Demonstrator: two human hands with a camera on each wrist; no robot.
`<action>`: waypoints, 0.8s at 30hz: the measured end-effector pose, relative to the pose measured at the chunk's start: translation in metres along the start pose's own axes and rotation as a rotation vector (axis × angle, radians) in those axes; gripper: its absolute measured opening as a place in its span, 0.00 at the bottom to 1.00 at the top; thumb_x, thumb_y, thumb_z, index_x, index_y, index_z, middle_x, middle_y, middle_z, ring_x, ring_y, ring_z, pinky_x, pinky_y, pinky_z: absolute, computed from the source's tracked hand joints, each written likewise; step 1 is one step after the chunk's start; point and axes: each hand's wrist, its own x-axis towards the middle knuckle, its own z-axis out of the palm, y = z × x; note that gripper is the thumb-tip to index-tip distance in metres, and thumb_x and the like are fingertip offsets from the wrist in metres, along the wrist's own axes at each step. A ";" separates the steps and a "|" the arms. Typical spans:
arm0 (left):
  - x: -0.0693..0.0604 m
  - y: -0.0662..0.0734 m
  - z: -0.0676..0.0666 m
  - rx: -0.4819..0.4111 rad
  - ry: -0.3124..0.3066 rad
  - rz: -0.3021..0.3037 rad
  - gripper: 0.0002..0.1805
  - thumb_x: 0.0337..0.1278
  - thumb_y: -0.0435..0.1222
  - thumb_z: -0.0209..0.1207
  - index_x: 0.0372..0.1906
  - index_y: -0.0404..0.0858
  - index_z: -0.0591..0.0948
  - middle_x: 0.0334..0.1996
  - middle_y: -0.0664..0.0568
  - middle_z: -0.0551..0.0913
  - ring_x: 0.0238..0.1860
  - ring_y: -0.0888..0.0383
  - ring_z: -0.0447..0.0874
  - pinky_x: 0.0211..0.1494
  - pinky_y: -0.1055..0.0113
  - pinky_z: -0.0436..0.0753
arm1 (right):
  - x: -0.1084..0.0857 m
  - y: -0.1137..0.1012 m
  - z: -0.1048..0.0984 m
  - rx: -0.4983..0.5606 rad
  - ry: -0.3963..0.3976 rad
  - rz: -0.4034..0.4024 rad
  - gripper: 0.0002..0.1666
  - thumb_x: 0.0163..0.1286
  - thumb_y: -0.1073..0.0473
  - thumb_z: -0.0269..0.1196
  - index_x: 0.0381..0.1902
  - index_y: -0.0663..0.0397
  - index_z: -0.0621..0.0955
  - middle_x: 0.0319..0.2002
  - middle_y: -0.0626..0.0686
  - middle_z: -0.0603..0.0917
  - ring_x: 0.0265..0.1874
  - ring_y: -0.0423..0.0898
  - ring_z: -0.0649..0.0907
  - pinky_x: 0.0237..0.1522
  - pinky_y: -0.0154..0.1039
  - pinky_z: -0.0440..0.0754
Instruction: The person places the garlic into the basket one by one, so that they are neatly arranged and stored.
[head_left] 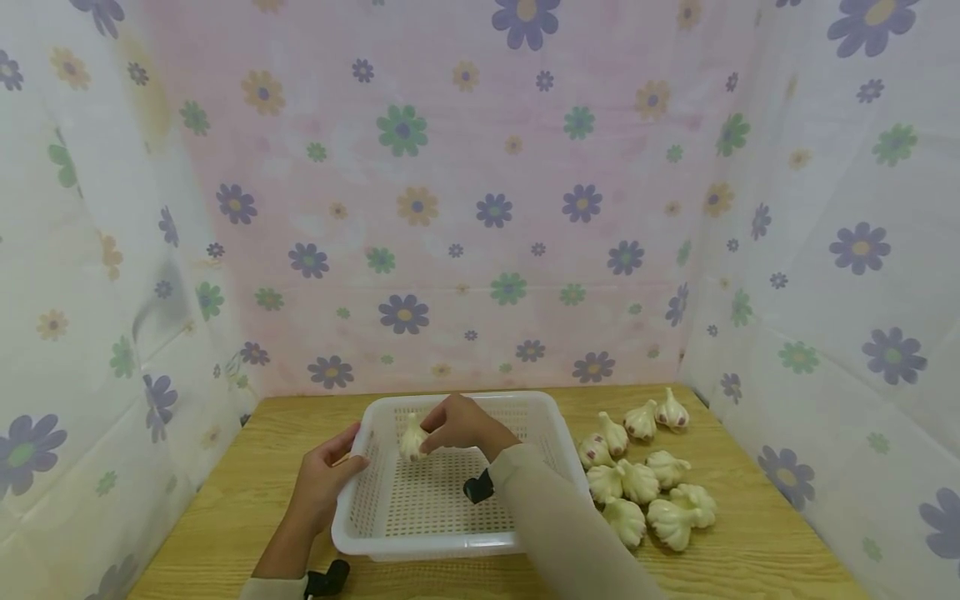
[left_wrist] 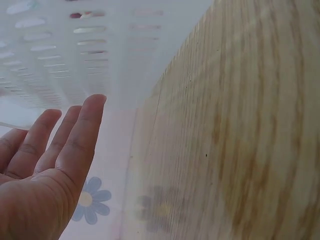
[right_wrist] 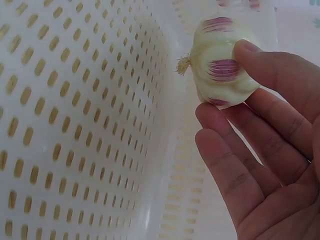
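Note:
A white perforated plastic basket [head_left: 450, 546] stands on the wooden table. Inside its back left corner my right hand [head_left: 461, 425] pinches a garlic bulb [head_left: 412, 439] between thumb and fingers. The right wrist view shows that bulb [right_wrist: 220, 62] with purple streaks and a root tuft, my right hand [right_wrist: 270, 130] around its side. My left hand [head_left: 322, 479] is at the basket's left rim, thumb on the rim; in the left wrist view the left hand's [left_wrist: 55, 160] fingers lie nearly straight along the outer wall.
Several garlic bulbs [head_left: 640, 482] lie in a group on the table [head_left: 750, 533] right of the basket, some close against its wall. Flowered curtains [head_left: 465, 250] enclose the table at the back and both sides.

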 end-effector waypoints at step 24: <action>-0.001 0.001 0.000 0.012 0.007 -0.001 0.35 0.63 0.26 0.61 0.76 0.37 0.70 0.70 0.34 0.73 0.56 0.48 0.86 0.49 0.55 0.90 | 0.011 -0.005 0.023 0.002 0.042 0.063 0.14 0.56 0.60 0.79 0.42 0.53 0.92 0.35 0.45 0.90 0.32 0.41 0.87 0.38 0.38 0.89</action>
